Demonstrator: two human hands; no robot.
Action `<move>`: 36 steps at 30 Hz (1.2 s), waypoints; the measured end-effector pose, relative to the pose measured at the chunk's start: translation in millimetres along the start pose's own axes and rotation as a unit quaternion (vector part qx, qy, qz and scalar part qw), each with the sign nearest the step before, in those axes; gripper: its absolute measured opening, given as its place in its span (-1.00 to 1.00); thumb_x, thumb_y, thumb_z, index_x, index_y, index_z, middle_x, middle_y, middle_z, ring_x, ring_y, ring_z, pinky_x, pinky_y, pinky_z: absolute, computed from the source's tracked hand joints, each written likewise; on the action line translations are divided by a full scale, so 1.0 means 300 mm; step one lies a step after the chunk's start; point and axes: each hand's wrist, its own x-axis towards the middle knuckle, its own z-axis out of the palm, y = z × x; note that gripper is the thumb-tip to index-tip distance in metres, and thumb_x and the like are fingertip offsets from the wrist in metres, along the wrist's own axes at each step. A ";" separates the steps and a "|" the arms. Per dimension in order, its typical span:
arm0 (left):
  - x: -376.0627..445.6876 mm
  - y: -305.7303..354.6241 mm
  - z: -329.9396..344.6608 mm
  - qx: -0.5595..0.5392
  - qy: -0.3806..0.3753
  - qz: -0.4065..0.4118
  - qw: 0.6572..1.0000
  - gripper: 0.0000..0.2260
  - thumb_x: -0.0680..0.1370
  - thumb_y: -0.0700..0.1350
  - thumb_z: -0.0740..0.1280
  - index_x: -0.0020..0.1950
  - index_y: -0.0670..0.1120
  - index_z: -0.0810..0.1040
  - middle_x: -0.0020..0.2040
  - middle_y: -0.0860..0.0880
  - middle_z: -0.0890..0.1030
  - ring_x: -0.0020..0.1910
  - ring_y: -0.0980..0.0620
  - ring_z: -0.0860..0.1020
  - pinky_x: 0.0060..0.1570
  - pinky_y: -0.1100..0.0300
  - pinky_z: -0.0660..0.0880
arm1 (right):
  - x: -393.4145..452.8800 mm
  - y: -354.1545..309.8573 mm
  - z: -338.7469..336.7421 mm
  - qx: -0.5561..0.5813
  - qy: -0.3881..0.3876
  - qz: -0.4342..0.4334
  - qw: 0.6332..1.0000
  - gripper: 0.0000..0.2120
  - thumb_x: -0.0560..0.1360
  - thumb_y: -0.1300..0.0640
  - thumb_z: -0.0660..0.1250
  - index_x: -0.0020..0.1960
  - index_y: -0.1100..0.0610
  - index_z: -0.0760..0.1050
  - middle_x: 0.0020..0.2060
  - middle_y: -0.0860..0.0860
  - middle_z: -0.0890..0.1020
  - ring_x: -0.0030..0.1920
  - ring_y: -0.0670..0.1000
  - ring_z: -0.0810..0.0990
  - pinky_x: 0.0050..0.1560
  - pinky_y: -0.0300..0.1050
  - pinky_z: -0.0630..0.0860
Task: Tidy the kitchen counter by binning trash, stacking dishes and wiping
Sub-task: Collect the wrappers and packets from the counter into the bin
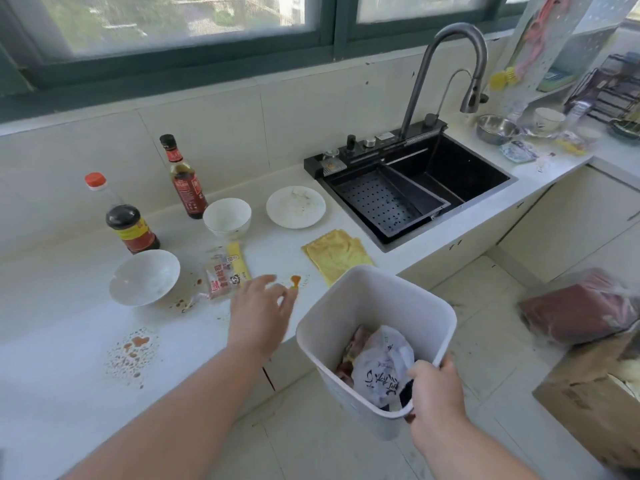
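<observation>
Close under my chin, my right hand (434,386) grips the near rim of the white trash bin (377,337), which I hold out off the tabletop's (69,358) edge; it already carries a crumpled plastic bag (379,362) and other scraps, so the binning looks partly done. My left hand (263,313) is spread wide and empty, reaching over the tabletop toward the snack wrappers (227,271) that lie just beyond my fingertips (268,279). Those wrappers seem to be the trash left to collect. Nothing is stacked yet, as far as I can judge: two white bowls (144,277) and a dirty plate (296,206) sit apart, with sauce bottles (187,178) behind them. Wiping is untouched too, since brown sauce spills (133,351) dot the tabletop and the yellow cloth (337,254) lies folded near the black sink (433,188).
</observation>
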 end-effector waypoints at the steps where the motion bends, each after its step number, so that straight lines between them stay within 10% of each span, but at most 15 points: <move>1: 0.037 -0.048 -0.012 0.038 -0.024 -0.040 0.998 -0.62 0.71 0.24 0.20 0.20 0.12 0.76 0.55 -0.06 0.51 0.58 -0.19 0.36 0.54 -0.21 0.25 | 0.004 0.005 0.002 -0.002 -0.001 0.002 1.000 -0.58 0.51 0.38 0.20 0.15 -0.07 0.56 -0.01 0.08 0.69 -0.11 0.19 0.58 -0.02 0.13 0.53; 8: 0.201 -0.254 -0.005 0.156 -0.237 -0.167 0.944 -0.50 0.72 0.21 0.01 0.57 0.15 0.49 0.79 -0.02 -0.17 0.74 -0.20 -0.30 0.59 -0.52 -0.21 | 0.029 0.045 -0.009 -0.006 0.004 0.027 1.000 -0.52 0.48 0.40 0.16 0.11 -0.11 0.57 -0.14 0.06 0.62 -0.16 0.17 0.51 -0.04 0.13 0.51; 21: 0.119 -0.112 -0.004 0.113 -0.079 -0.021 0.990 -0.48 0.76 0.14 0.03 0.69 0.01 0.31 0.73 0.10 0.25 0.73 0.01 0.08 0.68 -0.27 -0.08 | 0.027 0.032 -0.029 0.041 0.014 0.044 0.998 -0.49 0.45 0.40 0.14 0.08 -0.16 0.58 -0.13 0.08 0.63 -0.14 0.17 0.51 -0.08 0.13 0.48; 27: -0.078 0.135 -0.037 -0.031 0.030 0.212 0.976 -0.52 0.72 0.13 0.15 0.57 -0.02 0.52 0.61 0.08 0.47 0.65 -0.01 0.32 0.63 -0.20 0.15 | 0.052 -0.012 -0.035 0.069 0.019 0.028 0.997 -0.45 0.49 0.42 0.14 0.21 -0.14 0.55 -0.06 0.01 0.67 -0.13 0.12 0.56 -0.02 0.07 0.55; 32: -0.157 0.393 0.006 -0.038 -0.066 0.393 0.916 -0.56 0.74 0.14 0.14 0.54 0.04 0.55 0.57 0.15 0.51 0.61 0.04 0.38 0.55 -0.20 0.28 | 0.109 -0.083 -0.111 0.098 0.025 0.007 0.995 -0.44 0.48 0.41 0.13 0.20 -0.13 0.60 -0.03 0.02 0.74 -0.07 0.17 0.66 -0.08 0.10 0.62; 36: -0.180 0.449 0.034 0.052 -0.209 0.360 0.908 -0.33 0.68 0.37 -0.24 0.65 0.22 0.36 0.70 0.23 0.26 0.74 0.10 0.00 0.66 -0.25 -0.13 | 0.123 -0.087 -0.110 0.107 0.033 0.015 0.994 -0.44 0.45 0.38 0.17 0.18 -0.20 0.60 -0.06 0.05 0.76 -0.02 0.26 0.72 0.09 0.25 0.68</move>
